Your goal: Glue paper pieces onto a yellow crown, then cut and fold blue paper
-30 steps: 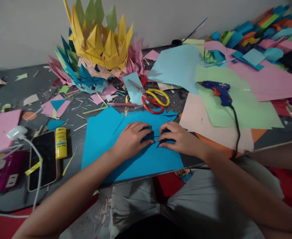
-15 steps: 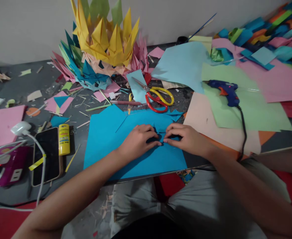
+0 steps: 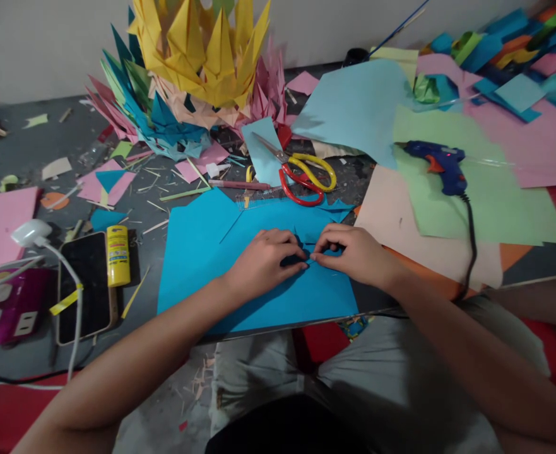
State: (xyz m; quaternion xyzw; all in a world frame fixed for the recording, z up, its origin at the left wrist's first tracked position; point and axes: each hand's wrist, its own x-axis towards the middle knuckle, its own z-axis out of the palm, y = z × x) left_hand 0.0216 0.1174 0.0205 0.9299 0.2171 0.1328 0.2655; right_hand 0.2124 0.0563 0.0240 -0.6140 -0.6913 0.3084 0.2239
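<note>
A large blue paper sheet (image 3: 197, 258) lies at the table's front edge, with a small folded blue piece (image 3: 308, 238) on it. My left hand (image 3: 272, 260) rests over the sheet, its fingertips closed on the left side of the folded piece. From the right, my right hand (image 3: 348, 252) pinches the same piece between thumb and forefinger. The fingertips nearly meet, and they hide part of the fold. Just beyond the sheet lie scissors (image 3: 306, 180) with one red and one yellow handle.
A purple glue gun (image 3: 438, 161) lies on green paper (image 3: 486, 214) at the right. On the left are a phone (image 3: 83, 284), a yellow glue stick (image 3: 118, 255) and a white cable. Folded-paper work (image 3: 211, 69) stands at the back.
The view has shifted slightly, so the back objects appear higher. My right thumb and forefinger have changed their grip a little, and the other right fingers are more curled.
</note>
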